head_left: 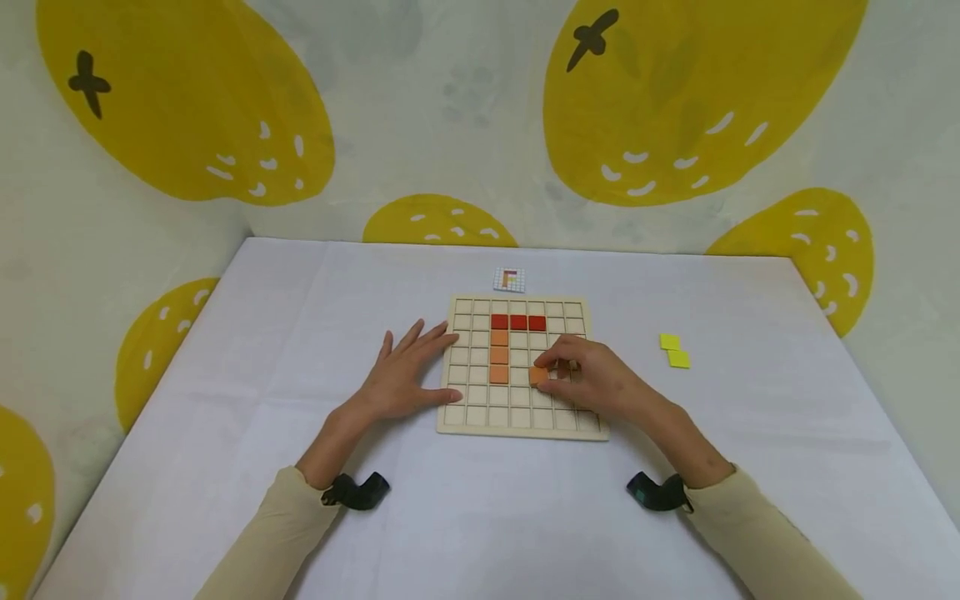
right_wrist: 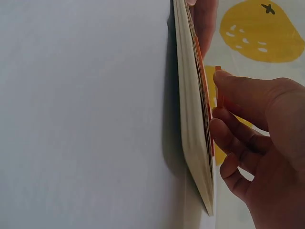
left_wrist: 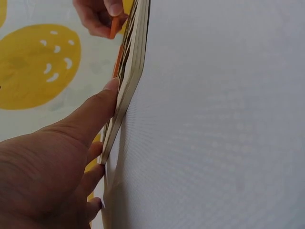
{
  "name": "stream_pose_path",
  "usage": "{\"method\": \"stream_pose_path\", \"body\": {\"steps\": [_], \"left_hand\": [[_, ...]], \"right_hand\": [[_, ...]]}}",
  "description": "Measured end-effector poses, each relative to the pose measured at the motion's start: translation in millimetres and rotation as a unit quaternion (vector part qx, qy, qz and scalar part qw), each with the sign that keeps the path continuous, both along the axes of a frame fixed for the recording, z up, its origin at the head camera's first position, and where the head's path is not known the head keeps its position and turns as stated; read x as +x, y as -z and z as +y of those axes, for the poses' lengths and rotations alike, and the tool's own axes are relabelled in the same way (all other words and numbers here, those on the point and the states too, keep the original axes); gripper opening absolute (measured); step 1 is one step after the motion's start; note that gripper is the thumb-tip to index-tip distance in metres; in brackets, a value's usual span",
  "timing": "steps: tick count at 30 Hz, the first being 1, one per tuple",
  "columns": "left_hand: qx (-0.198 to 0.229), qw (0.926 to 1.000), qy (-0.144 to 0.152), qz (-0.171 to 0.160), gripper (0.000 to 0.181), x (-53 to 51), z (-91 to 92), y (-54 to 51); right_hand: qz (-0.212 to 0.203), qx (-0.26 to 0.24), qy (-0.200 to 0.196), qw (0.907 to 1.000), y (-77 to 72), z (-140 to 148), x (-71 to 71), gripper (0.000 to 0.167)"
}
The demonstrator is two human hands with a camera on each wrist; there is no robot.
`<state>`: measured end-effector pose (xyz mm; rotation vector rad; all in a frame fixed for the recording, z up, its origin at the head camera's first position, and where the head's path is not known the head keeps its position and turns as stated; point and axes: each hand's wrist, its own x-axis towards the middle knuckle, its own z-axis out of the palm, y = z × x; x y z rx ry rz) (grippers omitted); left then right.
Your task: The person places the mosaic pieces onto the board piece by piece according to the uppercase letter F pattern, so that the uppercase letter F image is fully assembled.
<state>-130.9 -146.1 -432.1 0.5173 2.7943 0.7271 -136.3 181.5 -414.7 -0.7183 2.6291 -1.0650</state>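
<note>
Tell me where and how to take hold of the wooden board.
Best grip the wooden board by its left and right rims, coming from both sides at once: it lies flat, its thick edges look easy to pinch, and the laid tiles sit away from those rims.

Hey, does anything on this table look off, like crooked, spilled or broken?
Nothing looks spilled or broken. The red tiles and column of orange tiles sit neatly on the board. Only the two yellow tiles lie off it, staggered on the white cloth to the right, which seems harmless.
</note>
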Motion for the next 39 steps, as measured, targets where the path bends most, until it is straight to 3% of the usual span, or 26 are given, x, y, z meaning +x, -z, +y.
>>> {"method": "stream_pose_path", "body": {"steps": [23, 39], "left_hand": [[0.008, 0.9999, 0.006, 0.004, 0.088, 0.5, -1.2, 1.0], [0.005, 0.9999, 0.008, 0.005, 0.087, -0.7, -2.1, 2.2]], "right_hand": [[-0.006, 0.024, -0.022, 0.9995, 0.1, -32.9, 10.9, 0.025], [0.050, 0.059, -0.045, 0.9960, 4.1, -51.9, 12.2, 0.023]]}}
